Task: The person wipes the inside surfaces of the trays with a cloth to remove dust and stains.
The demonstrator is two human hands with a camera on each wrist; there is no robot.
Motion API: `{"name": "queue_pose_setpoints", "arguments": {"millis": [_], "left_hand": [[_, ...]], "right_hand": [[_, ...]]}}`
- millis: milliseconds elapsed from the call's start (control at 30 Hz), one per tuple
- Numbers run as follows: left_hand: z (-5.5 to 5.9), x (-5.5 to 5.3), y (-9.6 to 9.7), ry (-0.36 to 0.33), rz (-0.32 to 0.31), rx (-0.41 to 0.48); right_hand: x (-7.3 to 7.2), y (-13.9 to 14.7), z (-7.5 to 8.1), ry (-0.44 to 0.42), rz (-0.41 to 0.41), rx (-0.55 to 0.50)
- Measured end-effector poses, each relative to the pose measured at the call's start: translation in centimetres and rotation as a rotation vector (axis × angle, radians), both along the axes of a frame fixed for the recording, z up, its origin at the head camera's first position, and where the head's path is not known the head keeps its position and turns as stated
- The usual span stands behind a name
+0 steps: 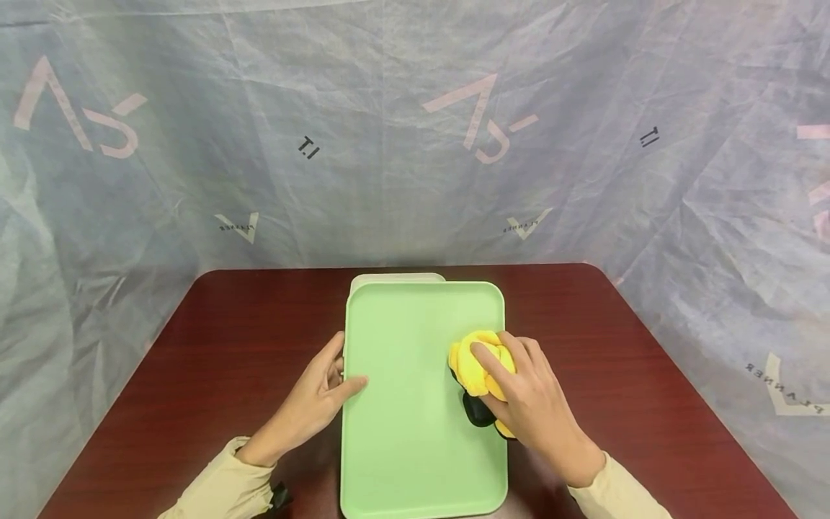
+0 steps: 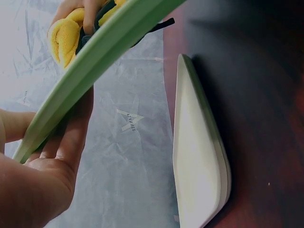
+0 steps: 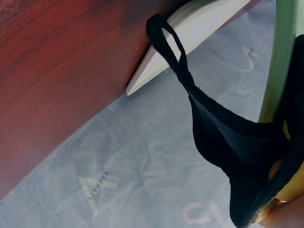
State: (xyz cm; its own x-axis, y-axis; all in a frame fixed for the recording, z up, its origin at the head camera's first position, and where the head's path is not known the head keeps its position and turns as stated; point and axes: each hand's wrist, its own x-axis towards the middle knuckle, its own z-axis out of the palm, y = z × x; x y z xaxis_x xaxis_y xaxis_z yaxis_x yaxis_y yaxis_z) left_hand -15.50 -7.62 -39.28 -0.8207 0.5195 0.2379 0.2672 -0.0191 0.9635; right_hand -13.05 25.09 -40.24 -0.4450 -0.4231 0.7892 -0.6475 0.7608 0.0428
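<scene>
Green tray held above the worktop, yellow cloth at its right edge.
The left grip pinches the tray's left edge, thumb on the face, fingers behind; the right grip is curled round the cloth, whose black loop dangles free. A white tray lies on the worktop beyond.

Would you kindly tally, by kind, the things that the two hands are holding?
Trays: 1 (the green tray, in the left hand)
Cloths: 1 (the yellow-and-black cloth, in the right hand)
Total: 2
</scene>
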Motion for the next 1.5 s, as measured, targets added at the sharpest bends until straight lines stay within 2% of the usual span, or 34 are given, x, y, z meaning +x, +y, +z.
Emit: {"name": "queue_pose_setpoints", "arguments": {"millis": [233,400,600,733,867,1000,1167,1233,1333,1500], "left_hand": [[0.0,0.0,-0.1,-0.012,-0.005,-0.020],[0.1,-0.1,0.0,0.006,-0.007,-0.013],[0.2,-0.1,0.0,0.001,-0.032,-0.010],[0.3,-0.2,-0.1,-0.007,-0.076,-0.007],[0.2,-0.2,-0.7,0.017,-0.139,-0.002],[0.5,-0.2,-1.3,0.009,-0.206,0.065],[0.8,-0.1,-1.4,-0.071,-0.238,0.191],[0.9,-0.2,-1.3,-0.088,-0.227,0.220],[1.2,-0.2,-1.1,-0.084,-0.194,0.212],[1.6,-0.1,-0.6,-0.036,-0.053,0.112]], "right_hand": [[-0.1,-1.0,-0.1,0.082,0.036,0.014],[-0.4,-2.3,0.2,0.051,0.057,0.009],[-0.5,-5.3,0.9,0.039,0.121,0.068],[-0.4,-7.9,1.9,0.049,0.164,0.111],[-0.5,-9.9,2.9,0.069,0.193,0.140],[-0.9,-11.0,3.5,0.121,0.221,0.147],[-0.9,-11.7,4.1,0.139,0.238,0.202],[-0.9,-11.9,4.3,0.130,0.239,0.224],[-0.8,-12.2,4.8,0.137,0.252,0.243],[-0.4,-12.8,5.4,0.187,0.269,0.259]]}}
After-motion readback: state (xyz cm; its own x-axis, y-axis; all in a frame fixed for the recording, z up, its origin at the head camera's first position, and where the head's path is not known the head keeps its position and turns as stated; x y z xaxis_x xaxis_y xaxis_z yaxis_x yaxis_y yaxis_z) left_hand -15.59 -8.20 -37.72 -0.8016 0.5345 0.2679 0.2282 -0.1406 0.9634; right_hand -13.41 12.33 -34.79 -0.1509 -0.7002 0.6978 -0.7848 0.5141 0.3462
